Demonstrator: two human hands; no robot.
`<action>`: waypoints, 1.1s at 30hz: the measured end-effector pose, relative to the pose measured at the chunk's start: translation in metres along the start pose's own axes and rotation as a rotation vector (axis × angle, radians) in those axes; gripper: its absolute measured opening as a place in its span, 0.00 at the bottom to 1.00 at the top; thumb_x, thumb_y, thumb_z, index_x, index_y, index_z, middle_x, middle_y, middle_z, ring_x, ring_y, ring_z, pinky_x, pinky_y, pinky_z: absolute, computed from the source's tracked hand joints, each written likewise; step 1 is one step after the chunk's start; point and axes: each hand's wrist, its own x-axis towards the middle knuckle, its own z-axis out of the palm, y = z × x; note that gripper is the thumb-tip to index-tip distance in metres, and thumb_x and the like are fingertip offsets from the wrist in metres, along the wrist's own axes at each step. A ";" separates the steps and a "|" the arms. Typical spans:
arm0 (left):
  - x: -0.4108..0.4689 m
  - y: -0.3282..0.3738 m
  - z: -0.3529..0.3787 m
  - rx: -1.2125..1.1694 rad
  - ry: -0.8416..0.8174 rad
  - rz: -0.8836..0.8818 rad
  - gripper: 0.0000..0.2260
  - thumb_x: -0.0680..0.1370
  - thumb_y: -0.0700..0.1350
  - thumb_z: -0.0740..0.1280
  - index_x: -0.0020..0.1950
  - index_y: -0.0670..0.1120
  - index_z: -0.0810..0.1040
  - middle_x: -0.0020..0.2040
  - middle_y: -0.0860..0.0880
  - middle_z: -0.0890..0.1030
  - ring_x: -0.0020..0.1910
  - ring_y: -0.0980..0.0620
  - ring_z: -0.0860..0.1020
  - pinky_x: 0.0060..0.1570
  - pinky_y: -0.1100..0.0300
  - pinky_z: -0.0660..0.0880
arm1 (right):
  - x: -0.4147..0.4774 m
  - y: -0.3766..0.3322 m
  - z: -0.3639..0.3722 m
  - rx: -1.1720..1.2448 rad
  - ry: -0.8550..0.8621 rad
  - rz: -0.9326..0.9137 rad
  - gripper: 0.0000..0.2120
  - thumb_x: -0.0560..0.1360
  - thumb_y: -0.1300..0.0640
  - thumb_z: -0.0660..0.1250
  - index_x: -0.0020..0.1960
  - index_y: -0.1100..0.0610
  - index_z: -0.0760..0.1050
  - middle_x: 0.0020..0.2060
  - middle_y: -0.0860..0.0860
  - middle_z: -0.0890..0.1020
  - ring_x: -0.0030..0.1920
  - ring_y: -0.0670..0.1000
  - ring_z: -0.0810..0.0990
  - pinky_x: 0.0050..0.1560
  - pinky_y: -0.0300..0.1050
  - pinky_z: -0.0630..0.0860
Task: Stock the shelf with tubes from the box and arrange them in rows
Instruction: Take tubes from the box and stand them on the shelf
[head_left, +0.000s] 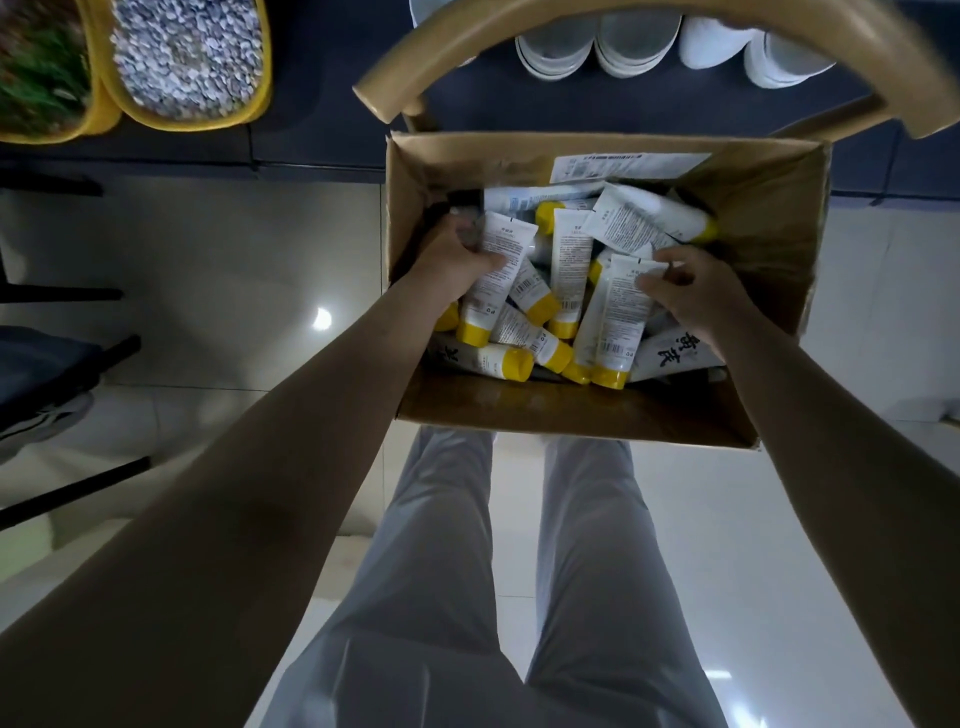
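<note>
An open cardboard box (571, 410) sits on a wooden chair in front of me, filled with several white tubes with yellow caps. My left hand (457, 254) reaches into the left side of the box and grips a tube (493, 280) by its upper end, cap pointing toward me. My right hand (696, 291) is in the right side and pinches the flat end of another tube (618, 317). More tubes (649, 218) lie loose and crisscrossed beneath and behind both hands.
The chair's curved wooden backrest (623, 21) arcs over the box's far side. Stacked white bowls (639, 47) stand on a dark shelf beyond it. Yellow bins (187, 67) with pebbles and greenery sit at top left. Dark furniture legs (62, 296) stand left on the tiled floor.
</note>
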 end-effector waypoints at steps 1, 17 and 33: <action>-0.001 0.001 0.000 0.017 -0.024 0.003 0.23 0.72 0.39 0.73 0.65 0.42 0.71 0.57 0.47 0.77 0.55 0.51 0.76 0.56 0.54 0.75 | 0.001 0.001 0.001 0.005 0.015 0.006 0.21 0.71 0.48 0.71 0.61 0.53 0.73 0.56 0.55 0.78 0.50 0.55 0.79 0.49 0.51 0.77; -0.029 -0.003 0.005 0.122 -0.131 0.160 0.19 0.78 0.47 0.67 0.64 0.45 0.63 0.59 0.48 0.75 0.58 0.50 0.75 0.56 0.56 0.74 | -0.012 0.003 0.015 0.207 0.001 -0.051 0.15 0.75 0.56 0.69 0.60 0.57 0.77 0.51 0.53 0.82 0.49 0.50 0.81 0.44 0.44 0.78; -0.052 -0.005 0.034 -0.028 0.037 0.002 0.32 0.76 0.69 0.52 0.76 0.56 0.56 0.77 0.50 0.58 0.74 0.46 0.59 0.72 0.46 0.58 | -0.023 -0.001 0.001 0.303 -0.118 -0.045 0.24 0.70 0.35 0.65 0.55 0.54 0.76 0.46 0.53 0.82 0.43 0.52 0.81 0.44 0.45 0.79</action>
